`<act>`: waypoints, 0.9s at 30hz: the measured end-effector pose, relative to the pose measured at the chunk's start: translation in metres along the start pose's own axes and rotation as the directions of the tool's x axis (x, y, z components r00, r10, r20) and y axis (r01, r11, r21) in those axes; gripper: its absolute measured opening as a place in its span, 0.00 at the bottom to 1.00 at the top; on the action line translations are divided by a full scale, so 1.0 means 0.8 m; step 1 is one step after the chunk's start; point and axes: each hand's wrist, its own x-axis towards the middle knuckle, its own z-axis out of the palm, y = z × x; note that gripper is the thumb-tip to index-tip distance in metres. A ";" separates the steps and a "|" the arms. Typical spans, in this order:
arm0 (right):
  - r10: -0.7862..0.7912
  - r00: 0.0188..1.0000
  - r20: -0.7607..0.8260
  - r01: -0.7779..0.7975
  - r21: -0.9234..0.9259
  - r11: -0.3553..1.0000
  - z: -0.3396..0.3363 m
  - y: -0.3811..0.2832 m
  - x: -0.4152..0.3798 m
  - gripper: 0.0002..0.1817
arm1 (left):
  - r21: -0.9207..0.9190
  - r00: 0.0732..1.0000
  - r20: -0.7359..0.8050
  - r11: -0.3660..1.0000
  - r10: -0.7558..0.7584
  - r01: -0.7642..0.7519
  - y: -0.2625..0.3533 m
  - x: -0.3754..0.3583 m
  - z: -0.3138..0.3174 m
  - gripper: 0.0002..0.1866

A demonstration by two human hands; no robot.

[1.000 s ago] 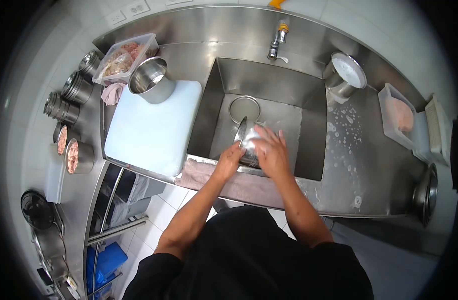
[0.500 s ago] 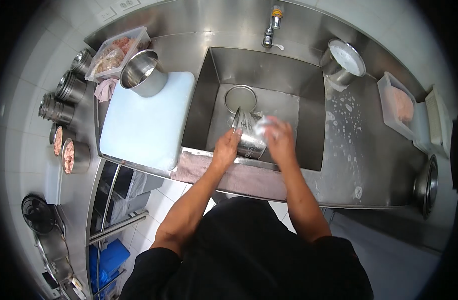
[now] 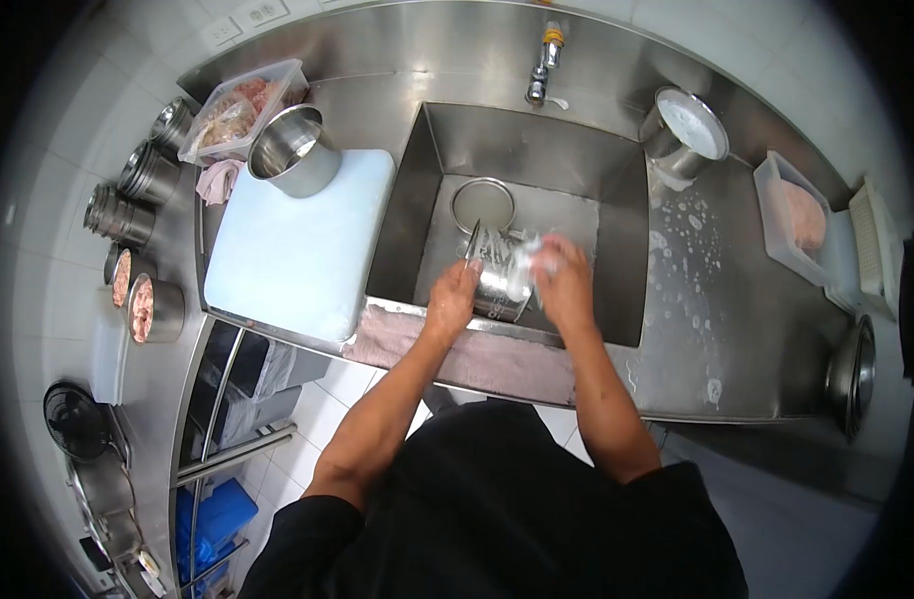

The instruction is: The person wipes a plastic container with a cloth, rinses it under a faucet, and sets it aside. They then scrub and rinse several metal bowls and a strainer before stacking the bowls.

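Big stainless surface (image 3: 696,329) with a deep square sink (image 3: 537,150) sunk into it, all brushed metal, soap suds splattered on the right side. A pale rectangular cutting board (image 3: 297,245) sits left of the sink. Looks like mid-scrub: a shiny round steel pot (image 3: 502,275) is tipped on its side over the sink's front edge. Left hand (image 3: 452,299) has a closed grip on its rim; right hand (image 3: 562,275) is clamped on a soapy white sponge (image 3: 539,250) against the pot wall. Next I'd guess turning the pot, so a firm hold on slick metal.
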 end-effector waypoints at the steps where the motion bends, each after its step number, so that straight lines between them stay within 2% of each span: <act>1: -0.060 0.998 -0.014 0.059 -0.018 0.998 -0.004 -0.010 -0.020 0.10 | -0.008 1.000 0.005 1.000 -0.003 0.003 0.000 0.001 -0.001 0.19; 2: -0.038 0.999 0.012 0.038 -0.003 0.999 -0.006 -0.022 -0.039 0.09 | -0.017 1.000 0.011 1.000 -0.014 0.015 -0.002 -0.003 -0.001 0.18; 5: -0.046 0.999 0.013 0.045 0.011 0.999 -0.004 -0.012 -0.030 0.09 | 0.078 0.999 -0.030 0.997 0.019 -0.016 0.021 -0.010 -0.001 0.24; 8: 0.075 0.997 0.016 -0.076 0.037 0.996 0.008 0.018 0.025 0.09 | -0.107 0.999 -0.015 0.993 0.036 -0.038 -0.009 -0.001 0.007 0.23; 9: 0.110 0.993 0.030 -0.111 0.036 0.993 0.010 0.020 0.030 0.09 | -0.089 0.999 -0.021 0.995 0.042 -0.044 -0.011 -0.004 0.008 0.22; 10: 0.086 0.996 -0.004 -0.086 0.023 0.996 0.010 0.016 0.015 0.09 | -0.072 0.998 -0.029 0.996 0.055 -0.057 -0.011 -0.004 0.007 0.22; 13: -0.065 0.997 0.041 0.066 -0.011 0.998 -0.005 -0.019 -0.046 0.08 | -0.016 0.998 -0.019 0.998 0.054 -0.054 0.000 -0.007 0.002 0.22; 16: -0.035 0.992 0.125 0.053 -0.147 0.988 -0.010 -0.046 -0.035 0.06 | 0.107 0.999 -0.035 0.994 0.041 -0.037 0.038 -0.016 0.000 0.24; 17: -0.067 0.990 0.124 0.084 -0.140 0.987 -0.003 -0.058 -0.028 0.06 | 0.161 0.998 -0.048 0.987 0.032 -0.024 0.045 -0.022 0.000 0.25; 19: -0.132 0.985 0.113 0.147 -0.134 0.980 0.017 -0.081 0.007 0.07 | 0.085 0.997 -0.078 0.996 0.008 -0.002 0.036 -0.013 -0.006 0.27; 20: -0.116 0.981 0.152 0.138 -0.140 0.981 0.019 -0.090 0.016 0.07 | 0.045 0.995 -0.094 0.999 -0.012 0.017 0.029 -0.013 -0.008 0.28; 23: -0.135 0.983 0.127 0.147 -0.095 0.985 0.007 -0.067 0.002 0.07 | 0.089 0.990 -0.119 0.994 0.082 -0.071 0.021 -0.014 0.002 0.29; 27: -0.082 0.966 0.244 0.126 -0.171 0.977 -0.040 -0.033 -0.018 0.08 | 0.194 0.993 -0.089 0.979 0.074 -0.056 0.058 -0.035 0.006 0.28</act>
